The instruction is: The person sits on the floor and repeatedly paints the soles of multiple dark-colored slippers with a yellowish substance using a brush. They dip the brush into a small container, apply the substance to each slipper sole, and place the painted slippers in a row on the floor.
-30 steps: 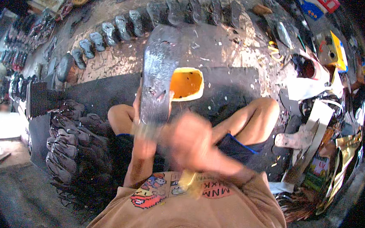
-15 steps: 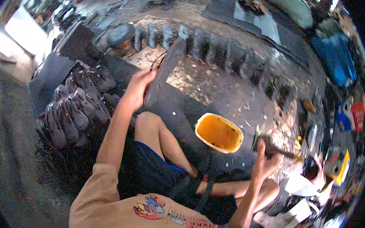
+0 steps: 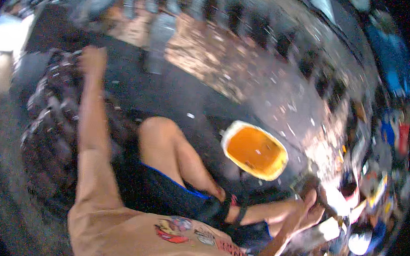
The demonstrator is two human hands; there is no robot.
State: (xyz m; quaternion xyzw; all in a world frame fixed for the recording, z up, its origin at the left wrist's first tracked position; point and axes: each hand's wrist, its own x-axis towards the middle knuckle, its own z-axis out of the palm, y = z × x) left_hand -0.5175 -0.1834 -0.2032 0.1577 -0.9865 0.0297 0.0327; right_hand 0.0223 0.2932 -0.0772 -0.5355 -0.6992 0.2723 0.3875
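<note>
The picture is blurred by motion. My left hand (image 3: 92, 60) is stretched out to the far left and rests on the top of a pile of dark shoe soles (image 3: 54, 116); its fingers are too smeared to read. A grey shoe sole (image 3: 160, 41) lies flat on the floor ahead, apart from that hand. My right hand (image 3: 310, 211) is low at the right, past my bent knee, closed around a dark tool (image 3: 306, 183). A white bowl of orange glue (image 3: 256, 152) sits on the dark mat between my legs and that hand.
A curved row of grey soles (image 3: 233, 14) lies along the far side of the speckled floor. Cluttered colourful packets and containers (image 3: 368, 189) crowd the right edge. A dark mat (image 3: 178, 97) covers the floor in front of me.
My left hand has let go of the grey sole, which now lies on the floor, and swung left to the pile of dark soles. The right hand stays low at the right.
</note>
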